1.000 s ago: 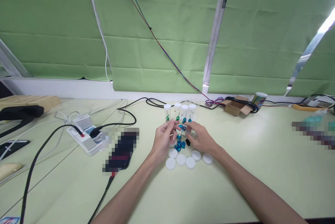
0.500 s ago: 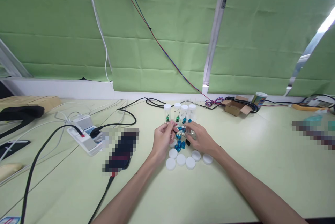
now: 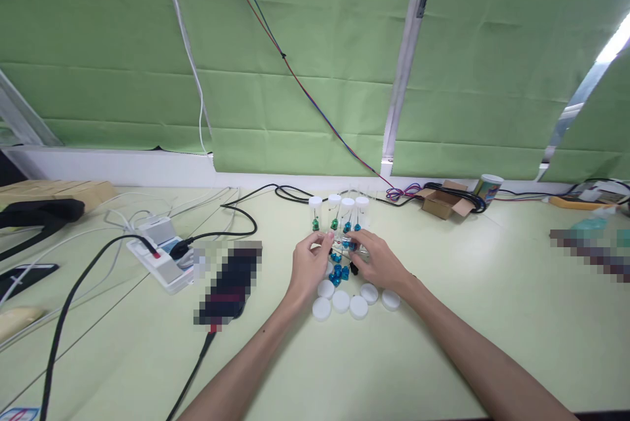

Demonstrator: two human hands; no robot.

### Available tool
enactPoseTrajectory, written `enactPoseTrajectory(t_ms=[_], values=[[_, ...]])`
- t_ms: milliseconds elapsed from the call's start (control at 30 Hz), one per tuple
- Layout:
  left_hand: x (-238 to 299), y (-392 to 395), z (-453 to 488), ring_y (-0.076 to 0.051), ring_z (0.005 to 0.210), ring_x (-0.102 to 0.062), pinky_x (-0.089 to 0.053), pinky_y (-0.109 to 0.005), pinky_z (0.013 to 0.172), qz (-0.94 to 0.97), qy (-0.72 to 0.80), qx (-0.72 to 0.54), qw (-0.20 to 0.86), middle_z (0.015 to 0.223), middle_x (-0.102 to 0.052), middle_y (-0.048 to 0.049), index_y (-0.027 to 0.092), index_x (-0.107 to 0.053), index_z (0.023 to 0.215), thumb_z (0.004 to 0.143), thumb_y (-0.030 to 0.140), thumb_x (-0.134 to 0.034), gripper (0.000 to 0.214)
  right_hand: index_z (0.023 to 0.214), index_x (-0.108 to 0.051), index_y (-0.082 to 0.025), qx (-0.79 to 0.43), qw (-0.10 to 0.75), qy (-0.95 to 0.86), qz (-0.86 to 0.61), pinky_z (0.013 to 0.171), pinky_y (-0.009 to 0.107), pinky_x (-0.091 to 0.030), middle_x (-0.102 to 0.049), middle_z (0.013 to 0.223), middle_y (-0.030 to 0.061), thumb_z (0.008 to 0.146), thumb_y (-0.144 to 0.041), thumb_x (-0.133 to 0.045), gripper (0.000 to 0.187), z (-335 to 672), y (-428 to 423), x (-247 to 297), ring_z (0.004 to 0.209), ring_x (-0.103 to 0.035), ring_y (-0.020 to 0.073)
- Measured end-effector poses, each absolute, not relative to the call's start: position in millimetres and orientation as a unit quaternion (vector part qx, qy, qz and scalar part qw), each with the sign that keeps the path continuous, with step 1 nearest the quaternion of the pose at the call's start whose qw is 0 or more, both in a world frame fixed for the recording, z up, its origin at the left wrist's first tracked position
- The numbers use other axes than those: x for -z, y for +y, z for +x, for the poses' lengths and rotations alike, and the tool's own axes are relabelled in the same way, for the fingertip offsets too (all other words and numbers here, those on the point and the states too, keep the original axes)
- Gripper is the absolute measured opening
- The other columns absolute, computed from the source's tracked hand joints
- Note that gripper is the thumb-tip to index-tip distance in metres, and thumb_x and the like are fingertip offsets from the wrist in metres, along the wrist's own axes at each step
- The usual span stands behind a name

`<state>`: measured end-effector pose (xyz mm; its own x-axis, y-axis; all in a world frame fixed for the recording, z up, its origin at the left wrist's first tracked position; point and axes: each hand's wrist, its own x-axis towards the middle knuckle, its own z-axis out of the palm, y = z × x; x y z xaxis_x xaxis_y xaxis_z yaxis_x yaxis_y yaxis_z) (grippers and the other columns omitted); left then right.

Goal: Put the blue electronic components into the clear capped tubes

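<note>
My left hand (image 3: 308, 265) and my right hand (image 3: 377, 261) meet over the pale green table (image 3: 443, 342), fingers pinched together. Between them lies a small clear vial (image 3: 347, 245) with a blue part inside; both hands hold it. Just below the fingers sits a little heap of blue parts (image 3: 338, 271) and one black part (image 3: 353, 268). Several loose white caps (image 3: 339, 301) lie in front of my wrists. Behind the hands stands a row of capped clear vials (image 3: 338, 212) holding green and blue parts.
A white power strip (image 3: 157, 256) with plugged cables sits at the left, next to a dark pixelated object (image 3: 227, 283). A black cable (image 3: 73, 290) crosses the left table. A small open cardboard box (image 3: 441, 199) and a cup (image 3: 487, 186) stand at the back right.
Both hands have sunk a little toward the table with the vial between them. My left fingers have curled tighter.
</note>
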<state>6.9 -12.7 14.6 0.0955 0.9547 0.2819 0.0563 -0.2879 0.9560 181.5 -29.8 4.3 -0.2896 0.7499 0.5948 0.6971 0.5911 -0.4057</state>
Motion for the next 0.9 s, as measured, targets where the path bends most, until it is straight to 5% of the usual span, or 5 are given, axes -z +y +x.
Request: enactPoseTrajectory(t_ms=[900], values=[[-13.1, -10.3, 7.5, -0.01, 0.045, -0.042, -0.03, -0.021, 0.042, 0.585, 0.405, -0.567, 0.415, 0.047, -0.047, 0.0027, 0.016, -0.06, 0.067, 0.076, 0.051, -0.062, 0.036, 0.117, -0.053, -0.021, -0.055, 0.391, -0.814, -0.427, 0.082, 0.037, -0.048, -0.062, 0.103, 0.0075, 0.085, -0.016, -0.051, 0.032, 178.6, -33.3, -7.5, 0.093, -0.058, 0.0215]])
